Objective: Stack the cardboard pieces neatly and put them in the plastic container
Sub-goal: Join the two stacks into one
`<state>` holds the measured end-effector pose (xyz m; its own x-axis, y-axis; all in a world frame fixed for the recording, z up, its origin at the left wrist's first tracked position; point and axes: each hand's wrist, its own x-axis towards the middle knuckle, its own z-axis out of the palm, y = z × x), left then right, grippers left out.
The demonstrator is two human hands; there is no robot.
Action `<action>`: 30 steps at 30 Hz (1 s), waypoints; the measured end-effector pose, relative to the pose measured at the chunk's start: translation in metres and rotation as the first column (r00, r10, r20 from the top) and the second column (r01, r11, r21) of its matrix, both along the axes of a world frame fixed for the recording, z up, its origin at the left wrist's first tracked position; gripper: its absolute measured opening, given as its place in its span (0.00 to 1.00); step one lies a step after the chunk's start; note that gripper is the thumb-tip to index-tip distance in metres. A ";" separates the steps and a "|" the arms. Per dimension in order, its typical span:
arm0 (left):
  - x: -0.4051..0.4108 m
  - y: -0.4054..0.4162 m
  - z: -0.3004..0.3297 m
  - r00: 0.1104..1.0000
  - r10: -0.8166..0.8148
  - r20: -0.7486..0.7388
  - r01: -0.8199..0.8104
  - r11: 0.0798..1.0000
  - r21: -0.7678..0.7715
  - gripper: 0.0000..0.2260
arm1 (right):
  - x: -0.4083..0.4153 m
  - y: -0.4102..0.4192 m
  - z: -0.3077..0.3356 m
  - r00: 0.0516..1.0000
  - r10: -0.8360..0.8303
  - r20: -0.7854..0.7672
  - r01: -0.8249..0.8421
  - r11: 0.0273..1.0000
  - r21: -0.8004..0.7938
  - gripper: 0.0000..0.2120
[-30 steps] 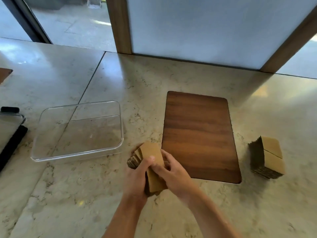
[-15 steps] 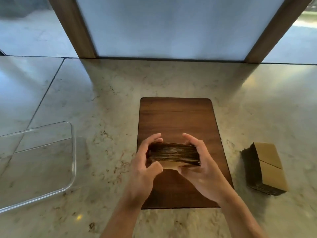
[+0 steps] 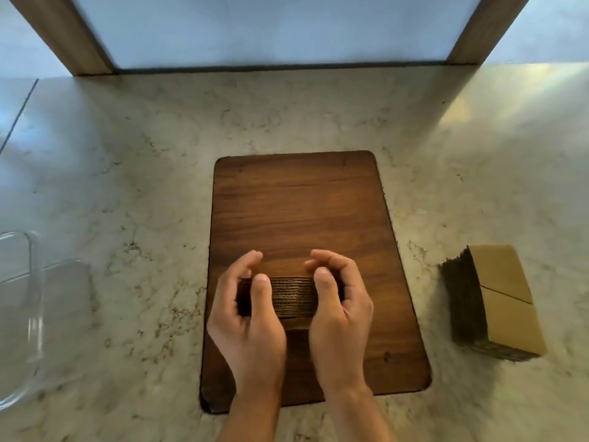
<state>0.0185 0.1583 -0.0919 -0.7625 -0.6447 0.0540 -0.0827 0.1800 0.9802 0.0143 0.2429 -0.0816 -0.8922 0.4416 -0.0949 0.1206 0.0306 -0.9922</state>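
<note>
Here both hands cup a stack of cardboard pieces point(image 3: 293, 296) from either end, above the near half of a walnut-brown wooden board point(image 3: 299, 205) on the marble tabletop point(image 3: 143, 154). The left hand point(image 3: 247, 317) curls round the stack's left end, thumb on its near face; the right hand point(image 3: 339, 309) mirrors it. At three o'clock sits a second cardboard stack point(image 3: 492, 303), well apart. At nine o'clock, the clear plastic container point(image 3: 30, 317) shows only partly.

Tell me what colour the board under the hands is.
Dark brown, with a wood-grain pattern; the board shows in the head view.
</note>
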 end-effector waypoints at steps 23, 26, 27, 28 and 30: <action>-0.064 0.136 0.172 0.438 -0.841 0.317 0.567 0.532 0.629 0.40 | 0.047 0.233 0.147 0.891 0.284 0.354 -0.174 0.934 -0.312 0.19; -0.052 0.138 0.150 0.451 -0.839 0.305 0.342 0.477 0.809 0.43 | 0.037 0.266 0.137 0.873 0.248 0.421 -0.115 0.942 -0.316 0.15; -0.046 0.140 0.143 0.440 -0.849 0.292 0.289 0.442 0.849 0.44 | 0.035 0.271 0.131 0.862 0.227 0.452 -0.090 0.948 -0.304 0.15; -0.042 0.144 0.138 0.428 -0.860 0.277 0.246 0.405 0.881 0.44 | 0.031 0.276 0.125 0.851 0.213 0.479 -0.067 0.950 -0.304 0.15; -0.036 0.155 0.132 0.427 -0.867 0.259 0.205 0.371 0.906 0.44 | 0.026 0.278 0.116 0.827 0.207 0.523 -0.030 0.944 -0.328 0.17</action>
